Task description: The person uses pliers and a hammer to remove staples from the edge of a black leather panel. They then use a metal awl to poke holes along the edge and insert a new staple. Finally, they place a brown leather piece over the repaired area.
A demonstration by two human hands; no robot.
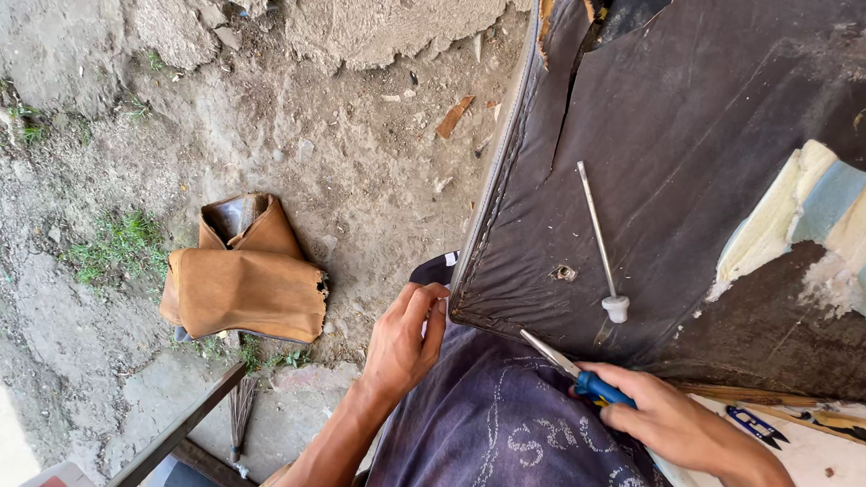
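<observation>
**Screwdriver at the seam of a worn seat cover: where a slip would hurt**

The right hand (pixel 677 424) is closed around the blue handle of a screwdriver (pixel 570 370), its metal blade pointing up and left to the lower edge of a dark leather seat cover (pixel 679 158), right at the stitched seam. The left hand (pixel 405 340) is curled with its fingers pinching that same lower edge near the cover's lower left corner; the thumb side is partly hidden, so how firm the pinch is cannot be told.

The blade tip and the left fingers sit near each other along one edge. If the blade skids off the seam, it would likely travel toward the left hand, and a hard push is what would cause that. The leather looks cracked and already split near the top edge, with yellow and blue foam (pixel 835 228) showing at the right side; prying too steeply could lengthen a tear rather than lift the seam.

A long white-headed metal pin (pixel 599 239) lies loose on the cover, just above the blade, beside a small hole (pixel 563 273). Tilting or tugging the cover could roll it off the lower edge onto the dirt ground (pixel 309 146). A small blue clip-like tool (pixel 755 425) lies on the pale surface beside the right wrist, and a folded tan leather piece (pixel 245 282) lies well apart on the ground.
</observation>
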